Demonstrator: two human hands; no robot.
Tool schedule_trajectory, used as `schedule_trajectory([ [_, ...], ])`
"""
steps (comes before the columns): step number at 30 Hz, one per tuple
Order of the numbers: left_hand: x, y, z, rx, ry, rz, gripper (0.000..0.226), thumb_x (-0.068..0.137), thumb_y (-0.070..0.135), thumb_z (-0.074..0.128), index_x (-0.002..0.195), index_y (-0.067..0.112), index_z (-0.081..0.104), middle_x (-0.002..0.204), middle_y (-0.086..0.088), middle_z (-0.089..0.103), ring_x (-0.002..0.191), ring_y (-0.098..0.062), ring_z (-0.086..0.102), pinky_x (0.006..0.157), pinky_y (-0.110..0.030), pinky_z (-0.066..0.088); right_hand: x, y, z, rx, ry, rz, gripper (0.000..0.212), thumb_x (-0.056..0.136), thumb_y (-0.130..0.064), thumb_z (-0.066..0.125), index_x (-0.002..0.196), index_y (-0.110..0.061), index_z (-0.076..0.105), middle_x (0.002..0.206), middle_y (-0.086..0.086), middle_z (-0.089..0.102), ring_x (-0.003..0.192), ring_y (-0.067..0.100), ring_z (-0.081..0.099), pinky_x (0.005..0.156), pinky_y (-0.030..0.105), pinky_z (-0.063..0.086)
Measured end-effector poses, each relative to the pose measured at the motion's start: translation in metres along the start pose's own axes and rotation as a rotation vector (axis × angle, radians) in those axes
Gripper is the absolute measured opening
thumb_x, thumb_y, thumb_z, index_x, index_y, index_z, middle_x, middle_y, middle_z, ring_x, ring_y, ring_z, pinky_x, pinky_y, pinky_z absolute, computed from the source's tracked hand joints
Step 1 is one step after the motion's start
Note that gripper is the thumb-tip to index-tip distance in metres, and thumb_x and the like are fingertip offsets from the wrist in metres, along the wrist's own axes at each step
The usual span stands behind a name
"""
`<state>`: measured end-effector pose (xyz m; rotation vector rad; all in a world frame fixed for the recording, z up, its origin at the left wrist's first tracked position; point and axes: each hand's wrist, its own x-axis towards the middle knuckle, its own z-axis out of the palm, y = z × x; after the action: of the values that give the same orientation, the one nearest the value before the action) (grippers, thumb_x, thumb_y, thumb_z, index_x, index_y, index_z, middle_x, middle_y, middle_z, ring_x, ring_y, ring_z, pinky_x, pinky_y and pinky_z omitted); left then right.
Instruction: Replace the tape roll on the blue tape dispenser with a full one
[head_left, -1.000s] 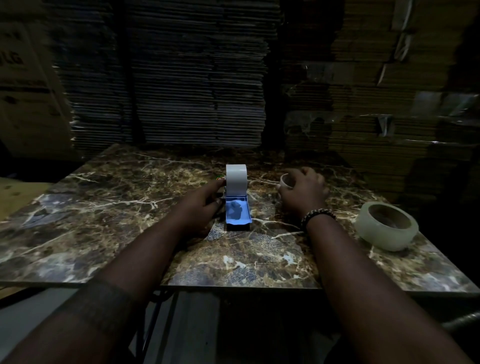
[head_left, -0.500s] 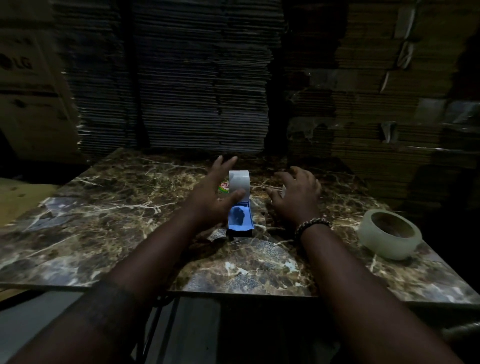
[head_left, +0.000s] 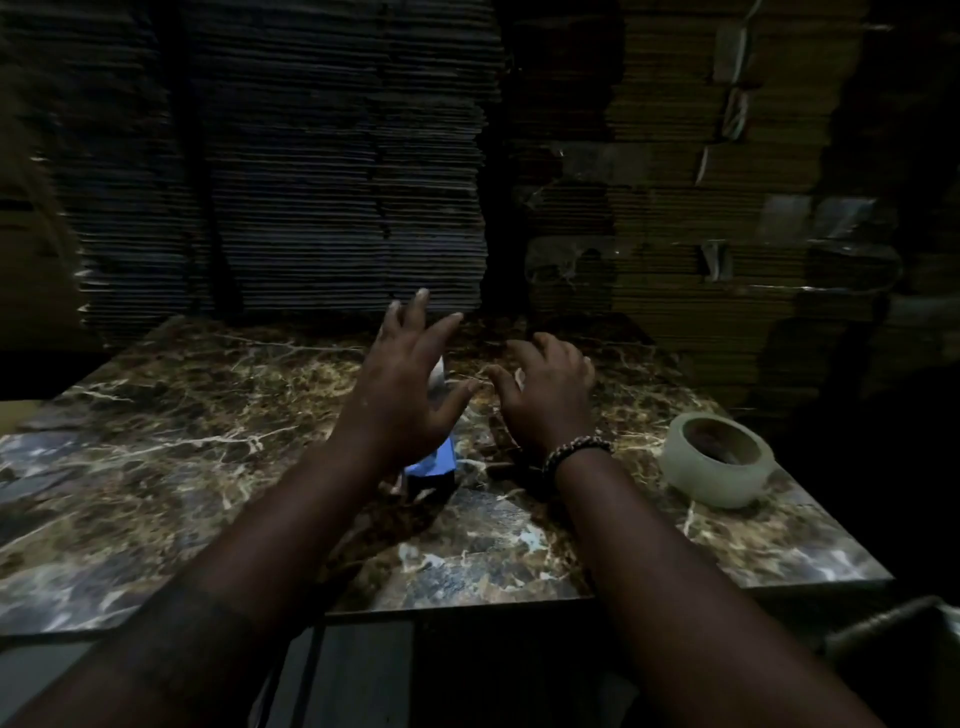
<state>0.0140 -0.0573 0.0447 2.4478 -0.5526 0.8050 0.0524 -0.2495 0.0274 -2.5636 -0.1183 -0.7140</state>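
The blue tape dispenser stands in the middle of the marble table, mostly hidden behind my left hand. A sliver of the white tape roll on it shows between my thumb and fingers. My left hand is raised above the dispenser with fingers spread and holds nothing. My right hand hovers just right of the dispenser, fingers curled loosely down and apart, with a beaded bracelet at the wrist. A pale edge peeks out beside its thumb; what it belongs to is unclear.
A large pale tape roll lies flat near the table's right edge. Tall stacks of flattened cardboard rise right behind the table. The table's front edge runs just below my forearms.
My left hand let go of the dispenser and rose with fingers spread, now covering most of it. My right hand lifted off the small roll on the table and opened.
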Motion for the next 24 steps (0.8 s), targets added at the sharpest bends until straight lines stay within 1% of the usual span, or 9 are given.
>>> schedule_trajectory([
  [2,0.006,0.013,0.004,-0.014,0.01,0.069,0.076,0.094,0.048,0.065,0.159,0.022,0.035,0.174,-0.01,0.003,0.16,-0.035,0.002,0.124,-0.058,0.025,-0.001,0.001,-0.01,0.004,0.032,0.024,0.053,0.097,-0.053,0.056,0.144,-0.029,0.055,0.156,0.011,0.048,0.146,0.033,0.036,0.12,0.06,0.025],
  [4,0.009,0.031,0.011,-0.051,0.013,0.141,0.075,0.095,0.044,0.065,0.159,0.021,0.034,0.174,-0.009,-0.002,0.16,-0.032,0.003,0.123,-0.054,0.03,-0.005,0.004,-0.022,0.0,0.062,0.06,0.058,0.097,-0.053,0.054,0.15,-0.029,0.048,0.158,0.011,0.044,0.148,0.034,0.034,0.122,0.06,0.023],
  [8,0.015,0.072,0.033,-0.126,0.023,0.191,0.073,0.095,0.041,0.066,0.159,0.02,0.037,0.174,-0.011,0.002,0.16,-0.03,0.01,0.123,-0.045,0.025,-0.023,0.022,-0.047,-0.034,0.095,0.117,0.062,0.098,-0.053,0.055,0.154,-0.03,0.04,0.162,0.012,0.037,0.151,0.035,0.029,0.123,0.06,0.021],
  [11,0.019,0.096,0.058,-0.208,-0.017,0.202,0.073,0.094,0.044,0.062,0.158,0.021,0.037,0.174,-0.011,0.0,0.159,-0.034,0.012,0.118,-0.054,0.038,-0.039,0.042,-0.066,-0.078,0.104,0.15,0.06,0.101,-0.051,0.053,0.156,-0.033,0.037,0.165,0.011,0.033,0.153,0.034,0.025,0.124,0.059,0.018],
  [12,0.02,0.104,0.067,-0.223,-0.044,0.202,0.073,0.094,0.046,0.059,0.159,0.023,0.036,0.174,-0.01,-0.001,0.16,-0.034,0.011,0.117,-0.057,0.038,-0.044,0.049,-0.073,-0.081,0.101,0.169,0.06,0.101,-0.052,0.051,0.156,-0.034,0.036,0.166,0.011,0.03,0.154,0.034,0.022,0.125,0.059,0.016],
  [14,0.02,0.121,0.08,-0.238,-0.101,0.191,0.074,0.094,0.05,0.056,0.161,0.029,0.031,0.175,-0.005,-0.004,0.16,-0.033,0.007,0.119,-0.059,0.033,-0.054,0.063,-0.087,-0.088,0.106,0.209,0.059,0.101,-0.048,0.052,0.156,-0.035,0.035,0.167,0.01,0.028,0.155,0.033,0.02,0.126,0.057,0.013],
  [18,0.018,0.152,0.101,-0.27,-0.201,0.179,0.078,0.093,0.056,0.052,0.162,0.034,0.023,0.175,-0.003,-0.006,0.16,-0.035,0.003,0.123,-0.052,0.021,-0.074,0.091,-0.107,-0.15,0.12,0.286,0.061,0.099,-0.032,0.057,0.155,-0.036,0.033,0.167,0.011,0.029,0.154,0.033,0.022,0.126,0.06,0.015],
  [21,0.018,0.169,0.112,-0.236,-0.298,0.145,0.081,0.094,0.055,0.056,0.162,0.038,0.016,0.175,-0.001,-0.007,0.16,-0.033,0.003,0.123,-0.053,0.02,-0.083,0.109,-0.114,-0.171,0.078,0.355,0.061,0.101,-0.037,0.056,0.156,-0.038,0.031,0.168,0.012,0.025,0.155,0.035,0.019,0.126,0.06,0.014],
  [24,0.016,0.181,0.12,-0.21,-0.419,0.09,0.082,0.095,0.057,0.054,0.163,0.041,0.011,0.174,0.003,-0.012,0.16,-0.03,-0.002,0.124,-0.052,0.016,-0.09,0.122,-0.117,-0.185,0.042,0.391,0.059,0.102,-0.041,0.054,0.156,-0.038,0.032,0.169,0.013,0.023,0.155,0.035,0.019,0.125,0.06,0.018],
])
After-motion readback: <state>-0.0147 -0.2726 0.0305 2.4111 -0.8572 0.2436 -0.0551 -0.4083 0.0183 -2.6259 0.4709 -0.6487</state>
